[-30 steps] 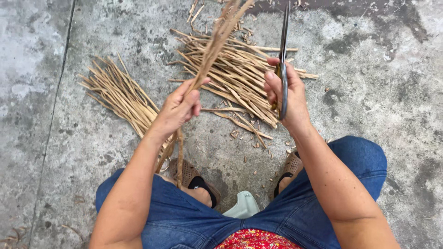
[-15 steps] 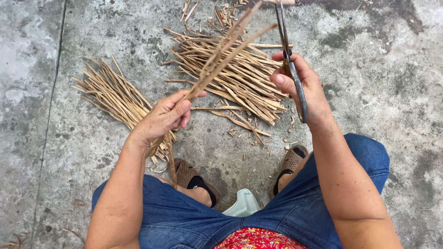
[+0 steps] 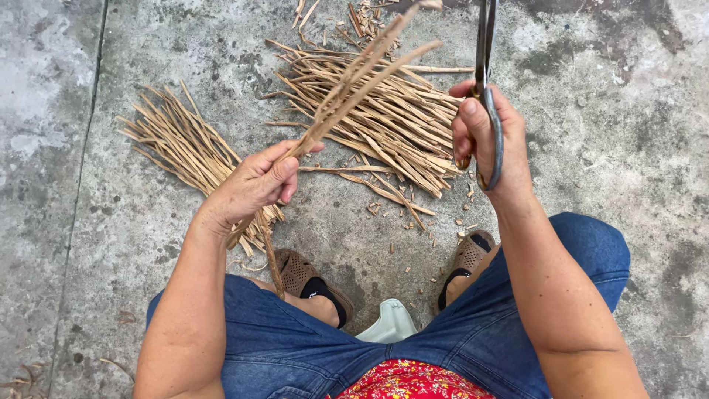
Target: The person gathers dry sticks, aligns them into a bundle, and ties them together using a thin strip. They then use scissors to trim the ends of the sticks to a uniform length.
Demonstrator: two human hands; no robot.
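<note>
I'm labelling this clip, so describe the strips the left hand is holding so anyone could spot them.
On the grey concrete floor lie two piles of tan dried strips, the left pile and the right pile. Between them, the left hand grips a thin bundle of strips. It alone is lifted, slanting up toward the scissors in the right hand.

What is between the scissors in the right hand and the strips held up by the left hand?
Nothing visible: the scissors in the right hand and the strips in the left hand are apart, with only open air between them.

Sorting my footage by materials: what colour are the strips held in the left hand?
Light tan, like dried straw: the strips in the left hand, seen in the head view.
</note>
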